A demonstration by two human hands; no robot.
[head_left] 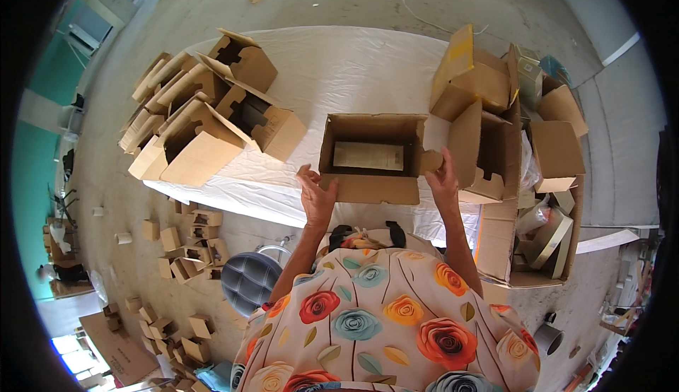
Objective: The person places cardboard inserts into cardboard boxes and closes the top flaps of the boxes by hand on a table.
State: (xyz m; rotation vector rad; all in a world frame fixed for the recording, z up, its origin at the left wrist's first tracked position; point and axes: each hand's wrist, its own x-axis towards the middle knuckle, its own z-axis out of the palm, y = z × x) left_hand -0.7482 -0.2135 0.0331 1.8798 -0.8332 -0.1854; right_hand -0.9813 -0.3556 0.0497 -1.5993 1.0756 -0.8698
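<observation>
An open brown cardboard box [378,190] stands upright in front of me on the white-covered table. A pale, flat rectangular piece [368,156] lies inside it; its kind is unclear. At the box's front left corner, my left hand [317,194] has its thumb against the front flap and its fingers bent along the side. My right hand [443,180] is at the opposite side, thumb and fingers closed about the small right flap [430,160]. Both hands grip the same box, one at each side.
Several open cardboard boxes [205,153] crowd the table's left. More open boxes [472,148] stand close on the right, beside a large carton [501,240] holding boxes and plastic. A padded dark stool [249,282] is at my left. Small boxes [187,254] lie about the floor.
</observation>
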